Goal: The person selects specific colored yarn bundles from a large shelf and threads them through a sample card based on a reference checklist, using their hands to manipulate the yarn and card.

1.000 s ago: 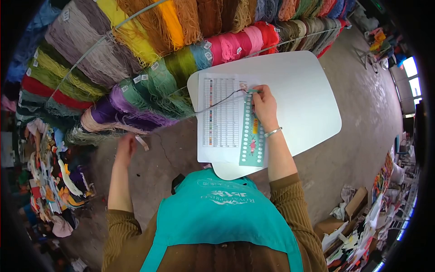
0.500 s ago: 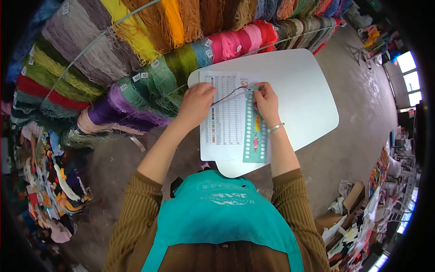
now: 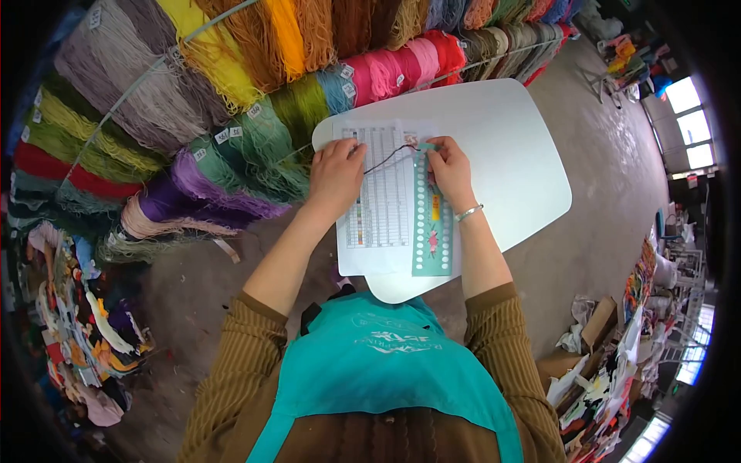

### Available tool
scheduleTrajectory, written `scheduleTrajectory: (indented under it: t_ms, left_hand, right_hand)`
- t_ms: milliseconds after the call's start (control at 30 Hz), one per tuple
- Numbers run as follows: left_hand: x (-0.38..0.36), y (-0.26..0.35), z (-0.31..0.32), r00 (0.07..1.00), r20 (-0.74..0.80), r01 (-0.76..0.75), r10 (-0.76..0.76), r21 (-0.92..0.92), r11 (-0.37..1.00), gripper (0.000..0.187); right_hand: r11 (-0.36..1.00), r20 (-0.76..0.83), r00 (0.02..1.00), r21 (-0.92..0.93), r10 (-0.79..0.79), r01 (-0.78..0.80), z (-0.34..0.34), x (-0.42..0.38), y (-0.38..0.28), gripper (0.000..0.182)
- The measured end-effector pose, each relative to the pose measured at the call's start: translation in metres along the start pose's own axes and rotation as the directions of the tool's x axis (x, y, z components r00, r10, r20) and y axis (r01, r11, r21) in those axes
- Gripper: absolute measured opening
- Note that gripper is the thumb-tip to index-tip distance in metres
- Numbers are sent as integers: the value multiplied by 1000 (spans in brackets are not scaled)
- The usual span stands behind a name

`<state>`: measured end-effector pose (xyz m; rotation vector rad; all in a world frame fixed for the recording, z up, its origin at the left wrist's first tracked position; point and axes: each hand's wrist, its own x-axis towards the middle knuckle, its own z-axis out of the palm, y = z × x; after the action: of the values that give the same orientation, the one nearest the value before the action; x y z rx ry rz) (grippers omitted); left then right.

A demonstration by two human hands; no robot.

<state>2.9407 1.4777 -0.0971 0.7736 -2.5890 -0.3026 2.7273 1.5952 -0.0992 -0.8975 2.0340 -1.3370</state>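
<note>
A dark thread (image 3: pixel 384 161) runs over a printed chart sheet (image 3: pixel 386 208) to the top end of a green card (image 3: pixel 434 262), which has rows of white holes along both long sides. At the sheet's upper left, my left hand (image 3: pixel 337 176) is closed, and the thread comes out from beneath it. My right hand (image 3: pixel 451 171) pinches the top of the green card, where the thread meets it; the fingers partly hide that spot. Whether the thread passes through a hole is too small to tell.
Under the papers is a white tabletop (image 3: pixel 509 170). Hanks of coloured yarn (image 3: pixel 394 73) with number tags hang on rails beyond and to the left. A heap of yarn scraps (image 3: pixel 93 324) lies at lower left. Cardboard boxes (image 3: pixel 598 328) and piled material stand at right.
The view has shifted slightly. Both hands keep almost the same places on the papers, and the thread still stretches between them, hanging a little differently.
</note>
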Motion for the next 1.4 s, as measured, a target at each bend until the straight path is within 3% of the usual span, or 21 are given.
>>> scheduleTrajectory:
  t_ms: [167, 267, 333, 367, 467, 567, 800, 867, 1067, 1400]
  left_hand:
    - [3, 9, 3, 999, -10, 34, -34, 26, 999, 35]
    - [4, 18, 8, 997, -24, 75, -73, 72, 995, 36]
    - [4, 33, 15, 993, -33, 115, -112, 101, 988, 37]
    - [7, 42, 19, 988, -31, 156, -154, 102, 982, 36]
    - [17, 78, 36, 975, -39, 220, -217, 119, 968, 37]
    - [35, 121, 57, 966, -73, 255, -247, 127, 959, 39]
    - [52, 161, 77, 914, -145, 400, -379, 161, 902, 43]
    - [52, 165, 78, 908, -160, 412, -387, 174, 894, 44]
    - [50, 167, 82, 901, -215, 412, -377, 150, 899, 44]
    - [42, 168, 81, 881, -259, 429, -396, 79, 900, 40]
  right_hand:
    - [999, 43, 998, -19, -46, 47, -5, 4, 0, 16]
    - [996, 172, 984, -66, -47, 59, -22, 14, -4, 15]
    - [945, 248, 961, -267, -122, 189, -41, 31, 4, 17]
    - [945, 268, 954, -256, -133, 203, -54, 41, 6, 17]
    - [783, 321, 904, -466, -283, 411, -91, 74, 25, 20]
    - [730, 366, 887, -517, -283, 447, -124, 101, 32, 21]
    - [710, 397, 861, -502, -318, 494, -148, 116, 39, 26]
    - [634, 325, 798, -486, -508, 601, -145, 113, 51, 28]
    - [623, 294, 763, -447, -575, 642, -145, 114, 54, 28]
    - [628, 340, 805, -504, -487, 593, -139, 116, 48, 28]
